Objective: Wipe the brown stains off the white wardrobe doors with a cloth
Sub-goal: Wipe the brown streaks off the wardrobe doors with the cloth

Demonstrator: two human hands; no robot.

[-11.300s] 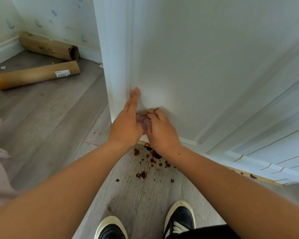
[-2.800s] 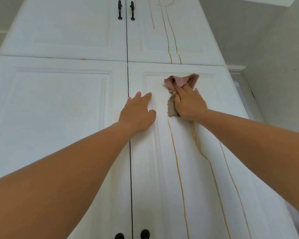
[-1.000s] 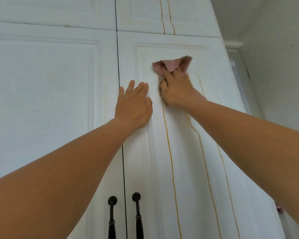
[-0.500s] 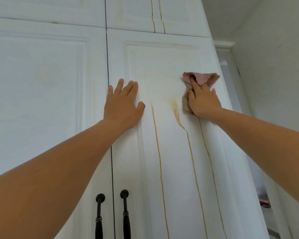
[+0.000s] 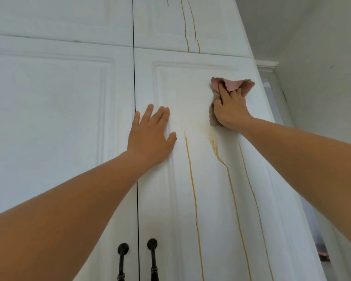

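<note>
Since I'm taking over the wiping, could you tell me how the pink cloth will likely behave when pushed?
Probably floppy: the pink cloth bunches in folds above the right hand. Likely light, as fingers alone pin it against the door. Its browned lower edge suggests it may smear.

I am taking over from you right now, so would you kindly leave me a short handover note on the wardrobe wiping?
Left hand: flat, fingers spread, braced on the white right-hand wardrobe door beside the centre gap.
Right hand: grips the crumpled pink cloth, pressing it on that door's upper panel.
Done: the top of the panel shows only a faint yellowish haze.
Left: three brown drip streaks running down below the hands, a brown smear just under the cloth, and two more streaks on the upper cabinet door.
</note>
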